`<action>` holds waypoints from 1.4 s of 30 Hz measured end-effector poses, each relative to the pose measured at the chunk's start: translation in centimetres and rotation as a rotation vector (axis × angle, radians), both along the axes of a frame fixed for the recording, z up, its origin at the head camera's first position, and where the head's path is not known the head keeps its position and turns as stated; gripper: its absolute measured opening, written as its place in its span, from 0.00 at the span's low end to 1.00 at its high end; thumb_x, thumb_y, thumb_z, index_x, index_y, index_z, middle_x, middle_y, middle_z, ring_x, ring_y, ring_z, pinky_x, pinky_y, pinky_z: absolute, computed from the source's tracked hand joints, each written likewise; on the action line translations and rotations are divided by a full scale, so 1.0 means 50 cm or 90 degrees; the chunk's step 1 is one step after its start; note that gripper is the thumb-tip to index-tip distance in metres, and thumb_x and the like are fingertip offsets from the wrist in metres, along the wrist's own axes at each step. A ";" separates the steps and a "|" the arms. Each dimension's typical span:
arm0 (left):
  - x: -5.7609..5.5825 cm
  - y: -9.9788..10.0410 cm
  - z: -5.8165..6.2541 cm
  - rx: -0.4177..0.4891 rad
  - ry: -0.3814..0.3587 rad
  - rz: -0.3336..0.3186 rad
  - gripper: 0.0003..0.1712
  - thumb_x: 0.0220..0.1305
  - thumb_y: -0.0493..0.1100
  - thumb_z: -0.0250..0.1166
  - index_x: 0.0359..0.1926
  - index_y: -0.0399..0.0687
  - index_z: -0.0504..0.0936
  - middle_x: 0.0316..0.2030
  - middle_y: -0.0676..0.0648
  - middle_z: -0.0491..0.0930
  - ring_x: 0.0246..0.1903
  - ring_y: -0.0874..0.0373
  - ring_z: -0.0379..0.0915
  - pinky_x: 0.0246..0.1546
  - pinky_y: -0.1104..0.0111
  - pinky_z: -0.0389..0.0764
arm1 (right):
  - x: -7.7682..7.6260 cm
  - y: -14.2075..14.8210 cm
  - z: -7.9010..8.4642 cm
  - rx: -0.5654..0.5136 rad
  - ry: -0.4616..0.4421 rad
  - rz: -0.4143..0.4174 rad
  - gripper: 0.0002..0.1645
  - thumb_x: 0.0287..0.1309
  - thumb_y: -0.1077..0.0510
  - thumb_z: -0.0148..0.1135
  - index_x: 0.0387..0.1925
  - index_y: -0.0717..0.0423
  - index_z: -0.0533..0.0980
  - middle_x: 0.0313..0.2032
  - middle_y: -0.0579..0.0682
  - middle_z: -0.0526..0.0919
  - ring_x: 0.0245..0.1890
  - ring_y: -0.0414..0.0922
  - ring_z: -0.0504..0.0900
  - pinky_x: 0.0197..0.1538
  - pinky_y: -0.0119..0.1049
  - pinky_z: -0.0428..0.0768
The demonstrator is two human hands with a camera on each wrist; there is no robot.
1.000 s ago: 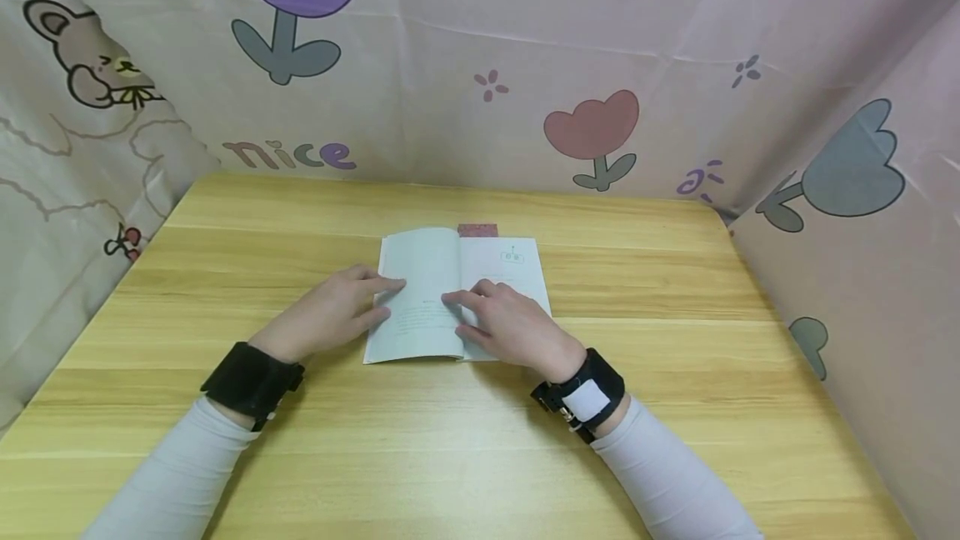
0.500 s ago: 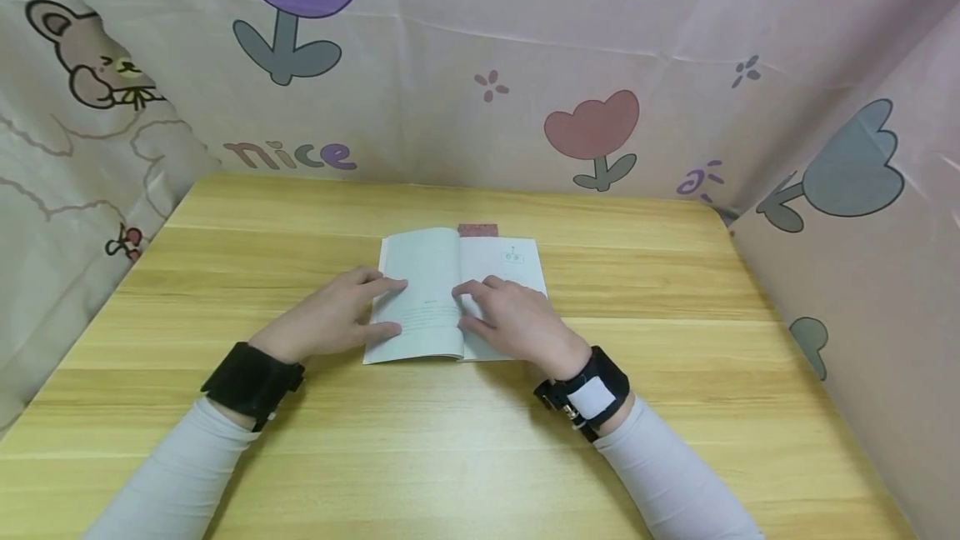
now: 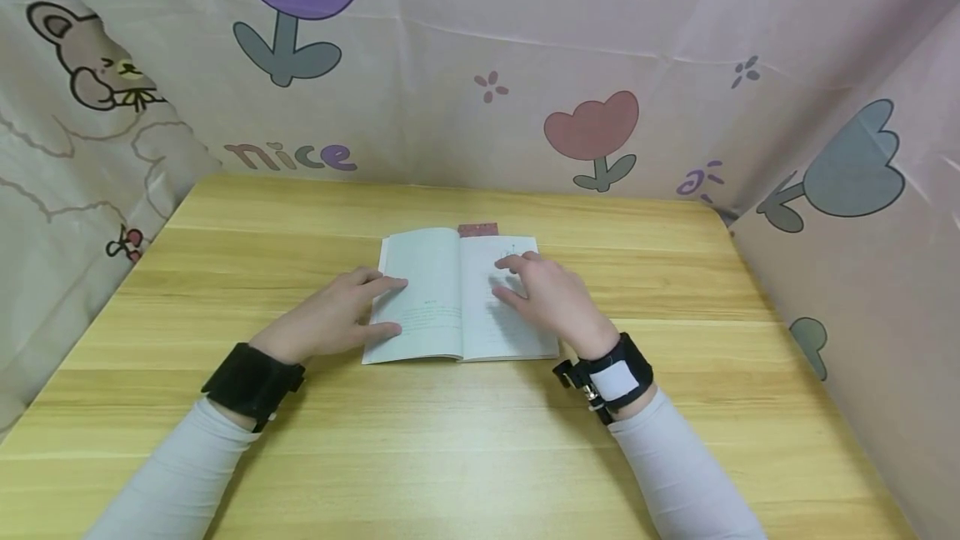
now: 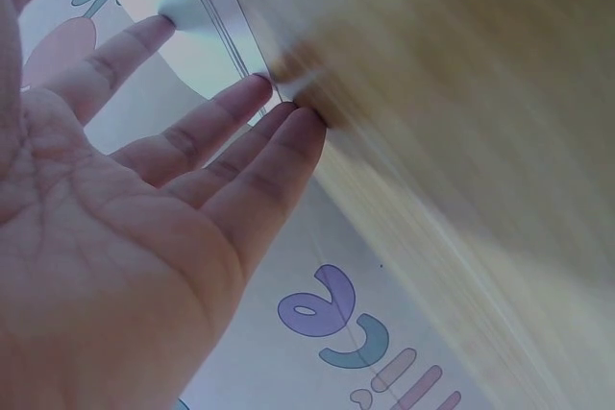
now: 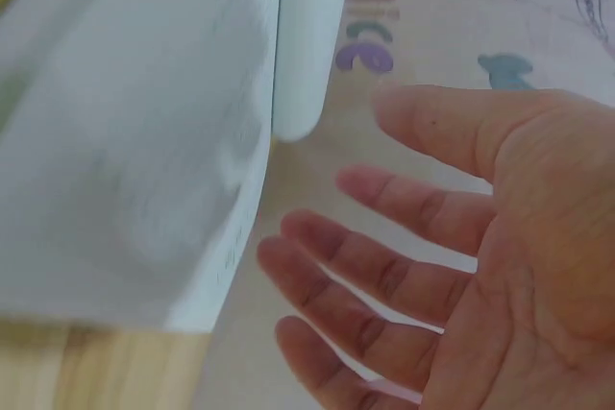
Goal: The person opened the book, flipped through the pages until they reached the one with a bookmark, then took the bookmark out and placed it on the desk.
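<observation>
An open book (image 3: pixel 422 265) lies on the wooden table, with a few lines of green print low on its left page. My left hand (image 3: pixel 341 315) rests along that page's outer edge, index finger and thumb stretched onto the paper. In the left wrist view the fingertips (image 4: pixel 258 86) touch the book's edge and the table beside it. Over the right page (image 3: pixel 487 332) hovers my right hand (image 3: pixel 551 298), its fingers loosely bent and holding nothing. The right wrist view shows these fingers (image 5: pixel 384 276) spread, apart from the paper, with a shadow on the page.
A dark red patterned piece (image 3: pixel 477 230) sticks out beyond the book's top edge. The wooden table (image 3: pixel 450 457) reaches back to a printed cloth (image 3: pixel 450 123) with flowers and lettering, which also hangs at both sides. Each wrist wears a black strap (image 3: pixel 251 386).
My right hand has moved from the book's middle fold rightward and up over the right page, uncovering more of it. The left hand stays on the left page, its thumb slightly farther in.
</observation>
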State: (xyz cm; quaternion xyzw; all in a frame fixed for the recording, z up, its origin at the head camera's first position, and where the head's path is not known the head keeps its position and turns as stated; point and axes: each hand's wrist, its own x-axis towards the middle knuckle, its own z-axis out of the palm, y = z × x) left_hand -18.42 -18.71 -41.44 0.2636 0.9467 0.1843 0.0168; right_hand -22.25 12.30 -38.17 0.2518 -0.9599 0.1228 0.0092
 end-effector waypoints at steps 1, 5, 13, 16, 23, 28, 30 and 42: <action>0.000 0.000 0.000 0.000 0.000 0.000 0.39 0.57 0.58 0.68 0.67 0.46 0.71 0.56 0.38 0.70 0.51 0.47 0.67 0.52 0.52 0.72 | -0.003 0.005 0.001 0.003 -0.006 -0.013 0.26 0.63 0.42 0.59 0.58 0.50 0.78 0.52 0.51 0.79 0.45 0.45 0.79 0.37 0.41 0.80; -0.002 -0.001 -0.002 -0.001 0.000 0.000 0.40 0.58 0.58 0.68 0.67 0.47 0.71 0.56 0.38 0.70 0.50 0.47 0.67 0.51 0.52 0.72 | -0.016 0.026 0.002 0.018 -0.029 -0.063 0.29 0.62 0.41 0.59 0.58 0.51 0.78 0.53 0.55 0.78 0.38 0.45 0.78 0.30 0.40 0.78; -0.005 -0.006 -0.009 -0.005 0.007 -0.004 0.40 0.58 0.60 0.66 0.67 0.48 0.70 0.56 0.40 0.70 0.50 0.49 0.67 0.52 0.54 0.71 | -0.033 0.057 -0.001 0.039 -0.054 -0.110 0.30 0.60 0.41 0.62 0.54 0.59 0.79 0.39 0.55 0.78 0.16 0.41 0.64 0.16 0.32 0.59; -0.004 -0.006 -0.009 -0.003 0.003 -0.003 0.41 0.58 0.61 0.66 0.68 0.48 0.70 0.56 0.40 0.70 0.51 0.48 0.67 0.52 0.54 0.71 | -0.038 0.064 -0.005 0.048 -0.061 -0.118 0.23 0.59 0.41 0.63 0.41 0.57 0.81 0.26 0.51 0.71 0.16 0.41 0.64 0.17 0.31 0.58; -0.002 -0.005 -0.007 -0.001 -0.005 0.001 0.41 0.58 0.60 0.67 0.68 0.47 0.69 0.57 0.39 0.69 0.53 0.48 0.66 0.53 0.53 0.71 | -0.046 0.074 -0.015 0.046 -0.086 -0.136 0.24 0.59 0.40 0.62 0.18 0.53 0.74 0.17 0.46 0.62 0.15 0.41 0.64 0.17 0.31 0.57; -0.002 -0.003 -0.006 0.000 -0.004 0.002 0.41 0.58 0.59 0.67 0.68 0.47 0.69 0.57 0.39 0.69 0.53 0.47 0.66 0.53 0.52 0.71 | -0.046 0.075 -0.017 0.040 -0.106 -0.137 0.22 0.60 0.41 0.62 0.20 0.52 0.78 0.15 0.45 0.62 0.15 0.42 0.65 0.18 0.31 0.56; -0.001 -0.003 -0.006 0.000 -0.005 0.002 0.41 0.58 0.59 0.67 0.68 0.47 0.69 0.57 0.39 0.69 0.53 0.47 0.66 0.53 0.52 0.71 | -0.045 0.074 -0.017 0.037 -0.114 -0.140 0.22 0.60 0.40 0.62 0.22 0.52 0.79 0.15 0.45 0.63 0.15 0.42 0.65 0.18 0.31 0.57; -0.001 -0.003 -0.005 0.000 -0.003 0.001 0.41 0.58 0.59 0.67 0.68 0.47 0.69 0.57 0.39 0.70 0.53 0.47 0.67 0.53 0.53 0.71 | -0.046 0.073 -0.014 0.037 -0.112 -0.135 0.21 0.60 0.40 0.62 0.25 0.52 0.79 0.15 0.45 0.65 0.17 0.42 0.67 0.19 0.32 0.59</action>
